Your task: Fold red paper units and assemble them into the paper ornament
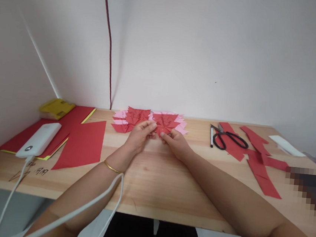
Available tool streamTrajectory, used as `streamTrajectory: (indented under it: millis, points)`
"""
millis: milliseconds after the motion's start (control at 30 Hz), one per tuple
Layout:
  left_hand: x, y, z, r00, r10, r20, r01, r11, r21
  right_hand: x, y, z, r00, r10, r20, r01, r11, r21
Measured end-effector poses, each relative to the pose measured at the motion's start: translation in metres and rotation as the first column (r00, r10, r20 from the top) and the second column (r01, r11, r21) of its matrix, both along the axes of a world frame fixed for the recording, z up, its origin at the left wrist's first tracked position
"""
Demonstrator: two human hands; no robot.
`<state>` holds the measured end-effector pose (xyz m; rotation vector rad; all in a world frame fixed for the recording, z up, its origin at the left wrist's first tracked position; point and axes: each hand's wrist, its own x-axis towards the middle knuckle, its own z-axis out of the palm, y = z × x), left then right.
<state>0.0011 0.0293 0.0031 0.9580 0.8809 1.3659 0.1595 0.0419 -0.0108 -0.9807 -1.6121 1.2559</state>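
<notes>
Between my two hands is a small folded piece of red paper (162, 129), pinched from both sides. My left hand (143, 132) grips its left edge with thumb and fingers. On the other side, the thumb of my right hand (176, 142) presses the paper against the fingers. Just behind lie piles of similar folded pieces, red ones (138, 114) and pink ones (181, 125), pointed at the ends. My fingers hide part of the held piece and of the piles.
Red sheets (81, 146) and a white power bank (40, 139) with a cable lie left, by a yellow packet (57, 109). Black-handled scissors (230, 138), a pen (211, 136) and red paper scraps (264, 177) lie right. A white strip (286, 145) sits farther right. The white cable crosses my left forearm.
</notes>
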Motion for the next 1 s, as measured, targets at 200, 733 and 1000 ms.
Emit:
streamTrajectory:
  millis: [200,733,1000]
  points:
    - [0.002,0.001,-0.007,0.993,-0.035,-0.11,0.036,0.999,0.012,-0.001,-0.001,0.002,1.0,0.022,0.022,-0.022,0.999,0.024]
    - [0.001,0.003,-0.004,0.986,0.11,0.122,-0.098,0.99,-0.097,-0.006,0.009,-0.015,0.928,-0.123,-0.352,0.057,0.979,-0.193]
    - [0.0,0.003,-0.007,0.942,0.057,0.331,-0.006,0.988,-0.154,-0.007,0.008,-0.01,0.874,-0.177,-0.452,0.029,0.949,-0.315]
